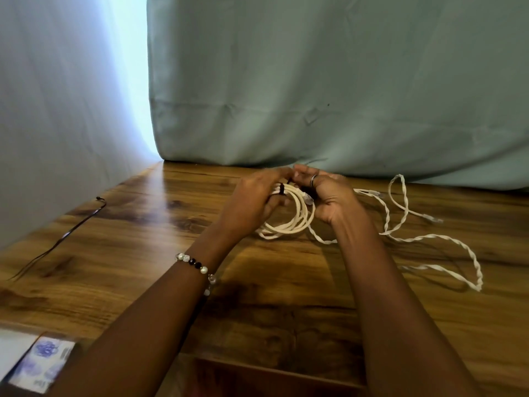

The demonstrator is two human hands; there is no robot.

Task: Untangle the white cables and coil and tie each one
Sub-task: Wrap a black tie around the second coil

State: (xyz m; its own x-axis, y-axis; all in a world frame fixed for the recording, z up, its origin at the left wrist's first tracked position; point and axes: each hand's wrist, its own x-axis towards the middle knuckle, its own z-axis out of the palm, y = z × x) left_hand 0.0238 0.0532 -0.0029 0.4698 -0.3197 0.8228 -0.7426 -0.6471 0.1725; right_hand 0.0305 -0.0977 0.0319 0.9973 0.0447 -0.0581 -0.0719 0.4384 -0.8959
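A white cable wound into a coil (289, 224) is held upright near the far middle of the wooden table (286, 282). My left hand (252, 199) grips the coil's left side. My right hand (329, 196), with a ring on it, pinches the top of the coil, where a thin dark tie (282, 190) wraps round the strands. The fingertips of both hands meet above the tie. To the right, loose white cables (446, 245) lie twisted round each other on the table, with clear plug ends (432, 219) showing.
A thin dark tie strip (65, 233) lies along the table's left edge. A pale green curtain (315, 81) hangs behind the table. A printed packet (43, 365) sits at the near left corner. A beaded bracelet (197, 267) is on my left wrist.
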